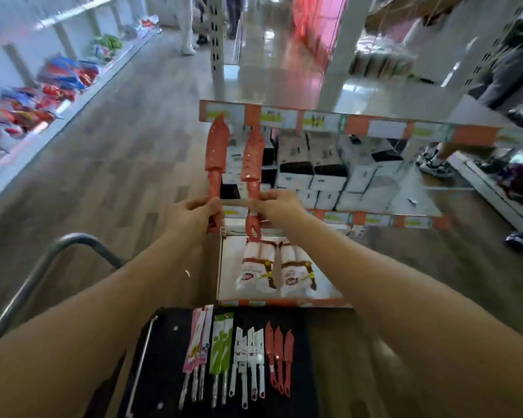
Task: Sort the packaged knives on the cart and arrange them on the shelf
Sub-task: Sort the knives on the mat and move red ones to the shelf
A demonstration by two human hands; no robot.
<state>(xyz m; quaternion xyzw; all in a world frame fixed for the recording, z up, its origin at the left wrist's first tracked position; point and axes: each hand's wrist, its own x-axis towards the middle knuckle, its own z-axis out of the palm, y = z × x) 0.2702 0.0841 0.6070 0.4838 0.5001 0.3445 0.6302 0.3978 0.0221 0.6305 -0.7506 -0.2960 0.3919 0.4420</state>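
Two red sheathed knives are gripped by their handles, one in the left hand (194,214) and one in the right hand (277,206), raised toward the shelf (329,119) beyond, while sorted rows of packaged knives (239,354) below the hands wait on the cart (163,342).

Shelf price tags (272,116) and packaging print are too blurred to read.

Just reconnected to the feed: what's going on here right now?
A person holds two red sheathed knives upright, one in the left hand and one in the right hand, raised in front of the white store shelf. On the black cart top below lie sorted rows: pink-packaged, green-packaged, white and three more red knives.
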